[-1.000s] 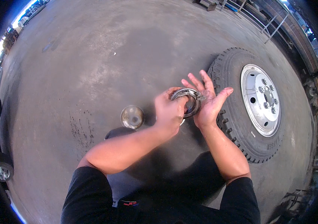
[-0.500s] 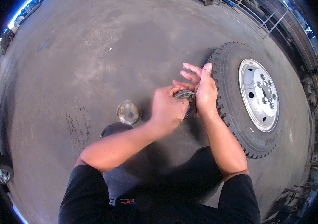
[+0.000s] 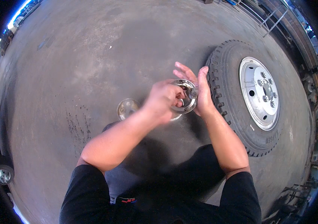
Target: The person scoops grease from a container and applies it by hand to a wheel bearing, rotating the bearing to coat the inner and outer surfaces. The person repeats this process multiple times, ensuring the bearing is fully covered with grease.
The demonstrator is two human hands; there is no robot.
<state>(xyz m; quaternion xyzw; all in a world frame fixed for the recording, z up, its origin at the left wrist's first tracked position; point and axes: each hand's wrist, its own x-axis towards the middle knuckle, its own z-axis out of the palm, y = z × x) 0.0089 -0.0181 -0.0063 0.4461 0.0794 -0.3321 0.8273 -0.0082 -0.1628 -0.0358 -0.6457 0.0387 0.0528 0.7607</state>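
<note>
Two hands: both are raised over the floor, meeting at a metal ring (image 3: 191, 106) near the middle of the view.
Ring: shiny and round, with a wide opening, up off the floor between the hands; take it as the middle of the clock for the places below.
Left hand (image 3: 161, 100): at nine o'clock, blurred, grasping the ring with its fingers bent into the opening; the thumb's exact place cannot be told.
Right hand (image 3: 204, 95): at three o'clock, unclenched, palm turned toward the ring and against its side; the thumb stands up and the other fingers reach toward twelve.
Bowl (image 3: 127, 107): at nine o'clock, a round metal one on the floor, partly covered by the left forearm.
Pale edge (image 3: 175, 118): at seven o'clock, just below the ring in view; too hidden to name.
Tire (image 3: 228, 80): at three o'clock, near the right hand, black with chunky tread.
Wheel (image 3: 256, 102): silver, set in the tire, with nuts around its centre hole.
Rails (image 3: 272, 27): between one and two o'clock, far off, metal.
Car wheel (image 3: 4, 174): at eight o'clock, by the view's rim.
Floor (image 3: 65, 71): grey, with dark specks at about half past eight.
</note>
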